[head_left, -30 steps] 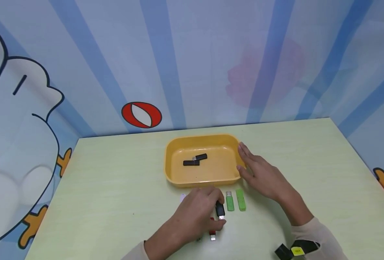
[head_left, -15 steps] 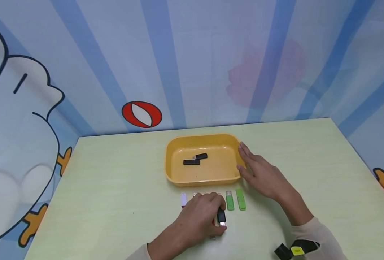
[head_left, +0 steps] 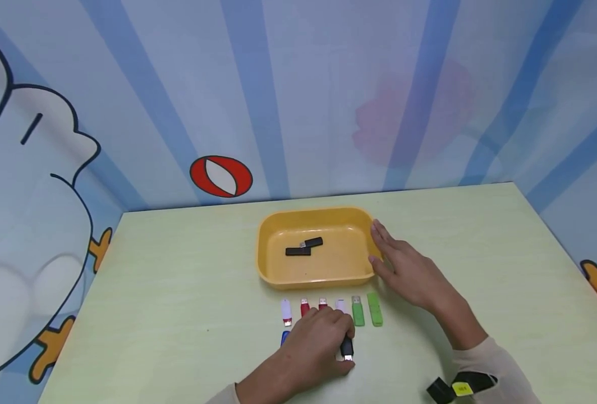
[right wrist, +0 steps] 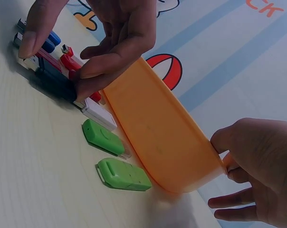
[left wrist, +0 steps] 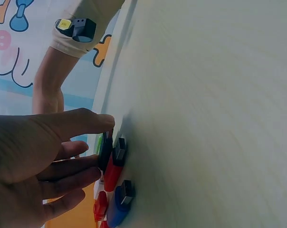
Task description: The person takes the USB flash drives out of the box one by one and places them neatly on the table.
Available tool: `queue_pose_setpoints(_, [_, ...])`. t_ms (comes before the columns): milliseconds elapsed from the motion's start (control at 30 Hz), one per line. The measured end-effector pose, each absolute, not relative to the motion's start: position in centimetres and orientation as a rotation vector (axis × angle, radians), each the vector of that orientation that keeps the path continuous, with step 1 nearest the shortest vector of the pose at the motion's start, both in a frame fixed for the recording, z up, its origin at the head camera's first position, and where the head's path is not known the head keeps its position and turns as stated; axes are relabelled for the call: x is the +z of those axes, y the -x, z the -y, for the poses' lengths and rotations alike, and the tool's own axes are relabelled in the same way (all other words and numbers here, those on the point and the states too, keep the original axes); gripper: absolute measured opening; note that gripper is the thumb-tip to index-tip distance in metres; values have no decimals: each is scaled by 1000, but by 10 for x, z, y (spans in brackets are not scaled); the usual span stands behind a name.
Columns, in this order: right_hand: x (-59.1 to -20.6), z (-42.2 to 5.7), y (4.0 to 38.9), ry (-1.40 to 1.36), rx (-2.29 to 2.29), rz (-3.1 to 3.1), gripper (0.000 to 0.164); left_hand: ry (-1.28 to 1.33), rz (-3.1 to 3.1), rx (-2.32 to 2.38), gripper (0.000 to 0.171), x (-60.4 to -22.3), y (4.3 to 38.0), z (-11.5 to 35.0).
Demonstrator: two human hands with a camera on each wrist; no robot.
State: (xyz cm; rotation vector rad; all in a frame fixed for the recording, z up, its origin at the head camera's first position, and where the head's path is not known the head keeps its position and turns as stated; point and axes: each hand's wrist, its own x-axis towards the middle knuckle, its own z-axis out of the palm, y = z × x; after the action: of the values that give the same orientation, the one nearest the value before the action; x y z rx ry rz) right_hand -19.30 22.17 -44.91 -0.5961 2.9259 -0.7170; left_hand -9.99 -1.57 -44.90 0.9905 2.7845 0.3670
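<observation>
My left hand (head_left: 313,348) pinches a black USB flash drive (head_left: 347,346) lengthwise between thumb and fingertips, its metal plug facing me. Whether that drive touches the table, I cannot tell. My right hand (head_left: 404,272) rests with fairly straight fingers against the right end of a yellow tray (head_left: 303,284). Two black flash drives (head_left: 298,252) lie inside the tray. In front of it runs a row: a lavender drive (head_left: 285,308), two red ones (head_left: 304,306), a whitish one (right wrist: 100,113), a green one (head_left: 357,311) and a light green one (head_left: 375,309).
A blue flash drive (left wrist: 119,206) and a red one (left wrist: 115,168) lie nearer me, largely covered by my left hand in the head view. The pale table (head_left: 192,292) ends at a blue striped wall (head_left: 318,112) behind the tray.
My left hand has shifted toward me and slightly right with the black flash drive, uncovering the row of drives before the tray. The right hand stays at the tray's end.
</observation>
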Motion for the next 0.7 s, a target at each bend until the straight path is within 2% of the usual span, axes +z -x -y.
queue_pose_setpoints(700, [-447,-219,192,555,-718,-2917,68,-917,-2686,346,42,-450,98,12])
